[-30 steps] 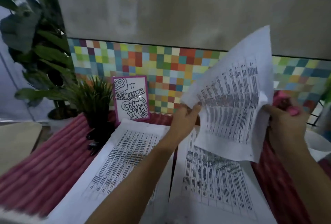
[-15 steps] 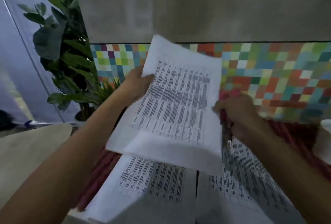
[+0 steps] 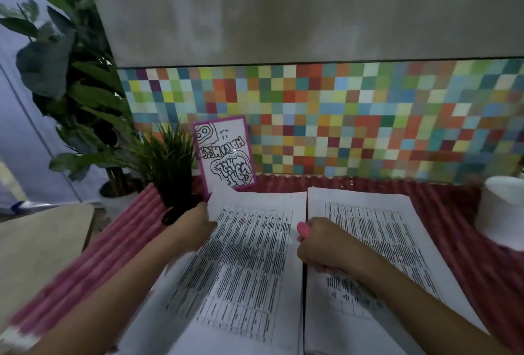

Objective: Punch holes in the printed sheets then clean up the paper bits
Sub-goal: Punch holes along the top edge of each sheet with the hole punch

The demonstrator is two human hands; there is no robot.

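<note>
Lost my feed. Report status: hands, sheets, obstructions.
Left hand at left stack edge, grip unclear. Right hand grips pink punch at right stack inner edge. Small plant close beside left hand.

— What kind of place is this, do you think?
— A decorated desk corner, in a home or a small office.
— What shows it?
— A strip of coloured tiles (image 3: 340,119) on the wall, a hand-drawn card (image 3: 225,156) leaning there, a small potted plant (image 3: 170,162) beside it, a big leafy plant (image 3: 71,76) at the left, and printed sheets (image 3: 255,255) lying on a pink ribbed cover (image 3: 119,247).
</note>
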